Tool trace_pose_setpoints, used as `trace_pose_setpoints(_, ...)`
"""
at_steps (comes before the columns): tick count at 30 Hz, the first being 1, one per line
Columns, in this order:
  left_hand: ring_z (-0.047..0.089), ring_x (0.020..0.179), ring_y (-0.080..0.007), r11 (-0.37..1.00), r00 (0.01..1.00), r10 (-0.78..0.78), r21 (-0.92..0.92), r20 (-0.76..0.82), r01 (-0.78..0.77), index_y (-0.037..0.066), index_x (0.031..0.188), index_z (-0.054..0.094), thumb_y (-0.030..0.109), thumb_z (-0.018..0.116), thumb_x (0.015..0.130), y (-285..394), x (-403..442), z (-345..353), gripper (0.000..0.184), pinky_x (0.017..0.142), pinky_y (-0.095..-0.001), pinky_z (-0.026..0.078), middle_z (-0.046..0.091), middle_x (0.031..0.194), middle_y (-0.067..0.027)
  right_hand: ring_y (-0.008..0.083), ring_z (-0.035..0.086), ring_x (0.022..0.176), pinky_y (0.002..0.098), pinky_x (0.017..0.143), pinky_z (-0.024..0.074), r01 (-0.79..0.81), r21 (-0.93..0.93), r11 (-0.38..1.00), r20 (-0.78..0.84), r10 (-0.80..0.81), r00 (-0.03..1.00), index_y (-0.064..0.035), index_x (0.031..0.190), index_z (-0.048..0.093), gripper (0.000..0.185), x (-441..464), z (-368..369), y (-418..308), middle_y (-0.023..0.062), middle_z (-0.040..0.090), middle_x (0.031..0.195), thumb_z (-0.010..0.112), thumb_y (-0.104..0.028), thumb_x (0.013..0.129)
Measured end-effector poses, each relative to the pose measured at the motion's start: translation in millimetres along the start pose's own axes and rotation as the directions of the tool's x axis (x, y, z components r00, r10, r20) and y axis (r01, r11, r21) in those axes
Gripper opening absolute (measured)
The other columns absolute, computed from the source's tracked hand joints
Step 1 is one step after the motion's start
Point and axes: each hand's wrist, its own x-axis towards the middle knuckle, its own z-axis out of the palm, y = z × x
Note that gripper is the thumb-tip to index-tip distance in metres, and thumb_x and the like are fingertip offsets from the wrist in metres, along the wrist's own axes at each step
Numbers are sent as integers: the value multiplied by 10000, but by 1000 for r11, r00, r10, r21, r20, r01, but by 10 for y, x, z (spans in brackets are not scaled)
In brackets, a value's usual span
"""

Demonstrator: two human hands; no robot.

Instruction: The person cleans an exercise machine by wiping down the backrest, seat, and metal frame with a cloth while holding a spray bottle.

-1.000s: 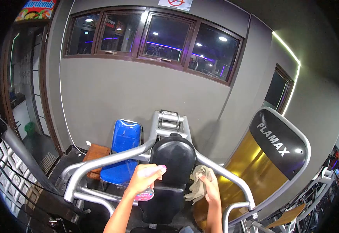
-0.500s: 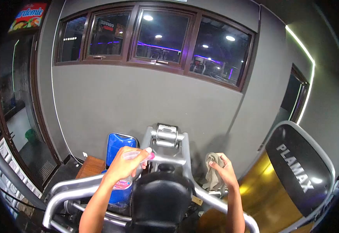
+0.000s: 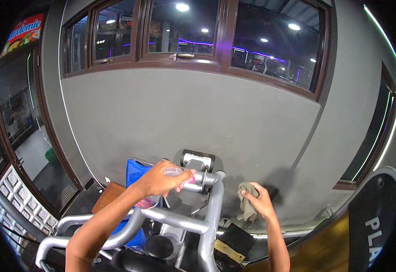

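My left hand (image 3: 161,179) is closed around the neck of a spray bottle (image 3: 148,202). Its clear head and pink nozzle poke out above my fingers, while part of the body with a pink label shows below. Behind the nozzle is the grey metal frame (image 3: 175,220) of a gym machine; I cannot tell whether the bottle touches it. To the right of that frame, my right hand (image 3: 260,199) pinches a crumpled grey-green cloth (image 3: 247,204), which hangs down from the fingers. The machine's black seat (image 3: 134,262) is partly visible at the bottom.
A blue panel (image 3: 136,171) stands behind my left forearm, beside a brown wooden box (image 3: 110,196). On the right is a black-and-gold machine panel (image 3: 366,222). A grey wall (image 3: 198,109) with windows rises ahead. Cardboard (image 3: 229,250) lies low behind the frame.
My view has shifted forward over the machine, and the seat has dropped lower in sight. My left hand with the spray bottle is now nearer the upper frame. Both hands keep their hold.
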Motion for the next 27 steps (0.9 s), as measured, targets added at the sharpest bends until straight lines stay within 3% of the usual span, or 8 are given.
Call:
trace_pose_setpoints(6, 566, 494, -142, 982, 980, -182, 60, 83, 177, 11, 758, 703, 599, 591, 884, -99, 344, 176, 612, 462, -294, 468, 636, 658, -42, 133, 633, 939, 278, 838, 489, -16, -30, 999, 86, 19, 996, -9, 1148, 647, 392, 379, -123, 276, 65, 704, 1016, 734, -267, 866)
trace_pose_setpoints(12, 569, 482, -123, 986, 975, -150, 98, 163, 135, 23, 744, 696, 601, 663, 834, -174, 556, 312, 586, 453, -276, 465, 641, 653, -30, 163, 625, 985, 304, 874, 480, -56, -12, 998, 257, 58, 965, -20, 1217, 629, 475, 946, -81, 429, 87, 692, 1079, 732, -307, 852)
trace_pose_setpoints(14, 570, 477, -118, 993, 975, -114, 61, 193, 104, 28, 753, 699, 601, 675, 825, -237, 607, 381, 578, 452, -276, 465, 643, 654, -26, 98, 576, 907, 258, 820, 463, -101, -74, 992, 271, 118, 955, -1, 1192, 632, 442, 1094, 28, 293, 9, 667, 988, 735, -254, 845)
trace_pose_setpoints(18, 575, 478, -110, 996, 969, -92, 21, 230, 89, 57, 810, 717, 590, 689, 825, -311, 715, 492, 534, 449, -274, 464, 654, 667, -17, 178, 613, 1026, 314, 914, 465, -120, -43, 992, 320, 128, 939, -35, 1214, 647, 535, 1537, 189, 558, 82, 684, 1103, 741, -375, 811)
trace_pose_setpoints(20, 575, 481, -108, 997, 966, -82, 18, 245, 80, 64, 836, 725, 584, 692, 826, -305, 765, 529, 522, 447, -274, 463, 659, 675, -17, 184, 615, 1004, 320, 905, 467, -69, -52, 996, 303, 82, 949, -51, 1194, 665, 524, 1708, 229, 624, 79, 683, 1104, 723, -380, 792)
trace_pose_setpoints(22, 564, 464, -127, 989, 962, -150, 45, 227, 143, 83, 929, 740, 484, 698, 849, -294, 788, 584, 411, 465, -284, 466, 639, 641, -26, 195, 611, 999, 327, 911, 460, -90, -138, 986, 520, 149, 841, -66, 1161, 688, 503, 1916, 287, 822, 83, 680, 1112, 678, -391, 778)
trace_pose_setpoints(26, 576, 479, -128, 991, 962, -128, -4, 240, 132, 75, 983, 729, 482, 693, 854, -386, 864, 629, 429, 473, -281, 480, 656, 681, -38, 199, 601, 1005, 328, 920, 445, -46, -189, 981, 536, 142, 832, -77, 1134, 704, 507, 1990, 373, 551, 81, 684, 1076, 653, -415, 758)
trace_pose_setpoints(27, 578, 483, -129, 984, 953, -176, 4, 248, 181, 73, 1002, 725, 484, 693, 854, -412, 890, 641, 437, 477, -280, 486, 659, 693, -45, 220, 579, 1067, 342, 947, 434, -71, -211, 975, 611, 188, 769, -82, 1140, 702, 522, 2059, 409, 561, 102, 668, 1118, 654, -428, 753)
